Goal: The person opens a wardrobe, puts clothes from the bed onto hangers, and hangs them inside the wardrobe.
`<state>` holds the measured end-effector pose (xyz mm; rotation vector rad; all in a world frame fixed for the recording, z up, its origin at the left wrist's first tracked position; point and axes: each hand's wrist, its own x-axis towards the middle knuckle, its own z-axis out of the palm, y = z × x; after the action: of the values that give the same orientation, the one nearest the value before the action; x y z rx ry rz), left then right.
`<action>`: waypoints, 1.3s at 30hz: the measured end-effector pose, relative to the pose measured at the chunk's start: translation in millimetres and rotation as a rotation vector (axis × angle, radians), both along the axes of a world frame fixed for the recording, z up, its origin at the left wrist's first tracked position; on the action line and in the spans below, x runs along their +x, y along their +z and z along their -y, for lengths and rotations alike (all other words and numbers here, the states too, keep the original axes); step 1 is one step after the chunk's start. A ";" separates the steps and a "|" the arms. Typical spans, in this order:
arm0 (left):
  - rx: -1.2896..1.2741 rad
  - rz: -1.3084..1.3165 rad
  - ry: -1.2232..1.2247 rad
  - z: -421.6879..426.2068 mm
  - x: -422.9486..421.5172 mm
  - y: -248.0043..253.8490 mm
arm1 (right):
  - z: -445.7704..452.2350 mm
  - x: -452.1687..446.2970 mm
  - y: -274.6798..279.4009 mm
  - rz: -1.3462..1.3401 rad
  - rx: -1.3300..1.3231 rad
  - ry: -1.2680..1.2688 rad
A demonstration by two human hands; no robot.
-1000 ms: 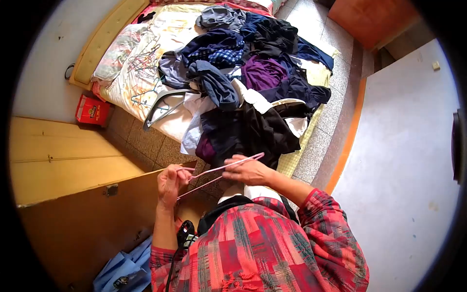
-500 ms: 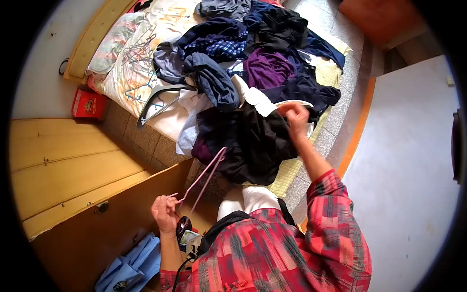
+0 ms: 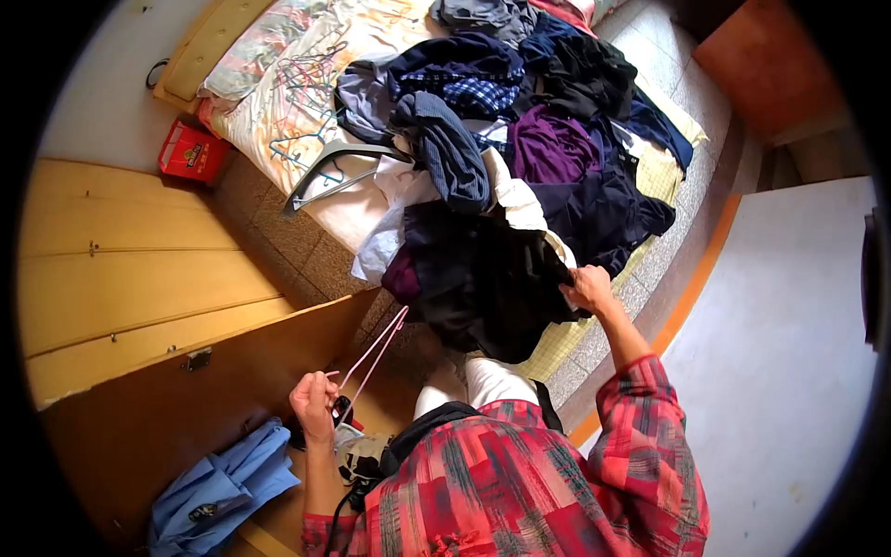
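I note a pink hanger [image 3: 398,321] at near left and a plain black garment [image 3: 501,288] at near centre. Farther off: a purple garment [image 3: 557,148], a dark blue garment [image 3: 445,153] with fine pale stripes, and a navy-and-white checked cloth [image 3: 481,95]. The person's shirt [image 3: 520,473] is patched in red, pink and dark grey; the trousers [image 3: 501,381] are white. At left, the box [image 3: 188,148] is red with yellow print, the cupboard [image 3: 139,288] yellow. Near left, a light blue cloth [image 3: 218,492].

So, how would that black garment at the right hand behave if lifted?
The black garment is probably floppy, as it lies in soft folds. The right hand has it only at one edge, so it would likely sag unevenly.
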<state>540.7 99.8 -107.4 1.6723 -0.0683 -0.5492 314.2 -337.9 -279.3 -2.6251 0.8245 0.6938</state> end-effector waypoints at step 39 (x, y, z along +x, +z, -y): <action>-0.452 0.451 -0.364 -32.8 46.6 113.5 | 16.4 29.1 453.1 1.398 0.667 -0.090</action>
<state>587.2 132.6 6.0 1.3118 -0.7807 -0.3770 343.3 -354.3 173.8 -1.7523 0.1730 -0.7599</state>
